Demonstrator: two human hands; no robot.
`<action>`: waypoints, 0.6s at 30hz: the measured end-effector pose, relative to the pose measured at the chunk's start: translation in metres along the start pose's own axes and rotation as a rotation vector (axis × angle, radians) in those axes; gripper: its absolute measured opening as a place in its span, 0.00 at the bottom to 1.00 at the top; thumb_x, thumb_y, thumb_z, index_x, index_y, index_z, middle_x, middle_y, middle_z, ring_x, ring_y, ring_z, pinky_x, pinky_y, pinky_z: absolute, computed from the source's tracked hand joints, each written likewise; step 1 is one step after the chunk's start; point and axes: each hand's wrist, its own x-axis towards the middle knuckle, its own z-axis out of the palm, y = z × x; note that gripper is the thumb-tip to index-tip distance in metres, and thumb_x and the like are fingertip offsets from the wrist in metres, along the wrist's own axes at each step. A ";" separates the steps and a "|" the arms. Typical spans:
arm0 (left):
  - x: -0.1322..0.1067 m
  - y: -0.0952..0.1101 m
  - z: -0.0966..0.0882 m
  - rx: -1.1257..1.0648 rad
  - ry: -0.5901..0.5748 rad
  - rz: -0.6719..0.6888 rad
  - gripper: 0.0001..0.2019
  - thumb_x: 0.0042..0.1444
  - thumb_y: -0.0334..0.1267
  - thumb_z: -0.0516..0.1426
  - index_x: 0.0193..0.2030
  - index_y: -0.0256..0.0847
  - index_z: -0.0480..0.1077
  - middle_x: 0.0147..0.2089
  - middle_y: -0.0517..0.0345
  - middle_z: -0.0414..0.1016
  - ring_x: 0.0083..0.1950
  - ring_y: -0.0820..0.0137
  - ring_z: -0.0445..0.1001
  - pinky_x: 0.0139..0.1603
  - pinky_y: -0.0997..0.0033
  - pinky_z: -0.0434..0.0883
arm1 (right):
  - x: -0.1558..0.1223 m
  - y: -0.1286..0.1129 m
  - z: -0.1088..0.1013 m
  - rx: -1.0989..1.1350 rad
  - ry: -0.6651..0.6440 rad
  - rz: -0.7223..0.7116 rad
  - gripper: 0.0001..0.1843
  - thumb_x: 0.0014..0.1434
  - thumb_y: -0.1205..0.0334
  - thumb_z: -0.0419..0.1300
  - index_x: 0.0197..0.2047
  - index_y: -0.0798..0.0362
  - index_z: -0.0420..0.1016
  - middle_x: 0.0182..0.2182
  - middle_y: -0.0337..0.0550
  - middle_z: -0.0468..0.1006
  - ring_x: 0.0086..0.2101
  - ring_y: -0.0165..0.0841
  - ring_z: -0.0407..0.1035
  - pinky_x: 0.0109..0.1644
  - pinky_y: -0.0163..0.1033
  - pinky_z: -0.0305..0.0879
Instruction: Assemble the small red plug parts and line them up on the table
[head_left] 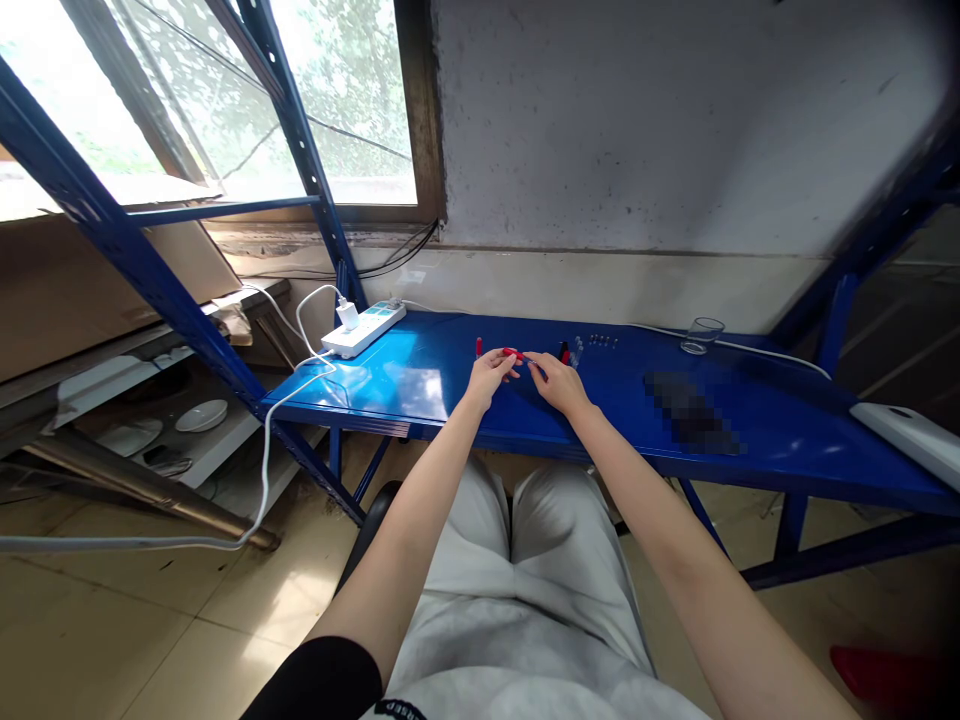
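A slim red stick-like piece (515, 353), too small to name surely, spans the gap between my two hands above the blue table (420, 345). My left hand (491, 374) pinches it on one side. The fingertips of my right hand (556, 380) close on its other end. Just left of my left hand stands a short red piece (478, 347). Beyond my right hand are a black and red piece (564, 352) and some clear small pieces (577, 352). Several tiny clear parts (602, 341) are lined up farther right.
A white power strip (365, 330) with a plugged-in charger lies at the table's left end, its cable hanging off the edge. To the right are a drinking glass (702, 337), a blurred dark object (690, 412) and a white device (911, 437). Blue metal posts (307, 150) frame the table.
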 end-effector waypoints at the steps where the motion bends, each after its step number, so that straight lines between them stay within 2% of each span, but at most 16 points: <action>1: 0.000 -0.001 0.000 0.008 0.001 0.004 0.16 0.48 0.44 0.60 0.40 0.36 0.70 0.35 0.52 0.75 0.27 0.77 0.71 0.29 0.77 0.62 | 0.000 0.000 0.001 -0.005 0.000 -0.007 0.23 0.64 0.56 0.39 0.56 0.49 0.65 0.47 0.47 0.73 0.33 0.34 0.70 0.32 0.36 0.64; 7: 0.002 -0.003 -0.001 0.049 0.122 0.065 0.15 0.49 0.47 0.59 0.37 0.36 0.70 0.33 0.53 0.75 0.26 0.77 0.70 0.28 0.76 0.63 | -0.001 0.003 -0.001 0.043 0.032 0.035 0.19 0.62 0.54 0.44 0.48 0.50 0.70 0.41 0.46 0.75 0.30 0.33 0.68 0.30 0.36 0.62; 11: 0.002 -0.003 0.000 0.103 0.183 0.090 0.16 0.49 0.47 0.58 0.37 0.36 0.71 0.32 0.53 0.74 0.25 0.77 0.68 0.28 0.75 0.64 | -0.008 0.014 -0.011 0.147 0.149 0.098 0.16 0.60 0.53 0.48 0.42 0.51 0.72 0.38 0.47 0.73 0.31 0.32 0.67 0.33 0.36 0.62; 14: 0.001 -0.004 0.005 0.238 0.091 0.124 0.15 0.50 0.48 0.57 0.35 0.36 0.71 0.31 0.53 0.74 0.28 0.74 0.69 0.32 0.73 0.65 | -0.014 0.028 -0.017 0.192 0.205 0.243 0.16 0.57 0.53 0.50 0.39 0.53 0.72 0.34 0.47 0.73 0.32 0.33 0.67 0.34 0.37 0.62; 18: 0.004 -0.004 0.021 0.534 -0.077 0.197 0.13 0.48 0.46 0.58 0.31 0.37 0.73 0.30 0.54 0.74 0.30 0.72 0.69 0.34 0.71 0.65 | -0.019 0.040 -0.019 0.143 0.151 0.564 0.14 0.54 0.56 0.52 0.37 0.54 0.73 0.31 0.47 0.75 0.32 0.36 0.68 0.32 0.38 0.62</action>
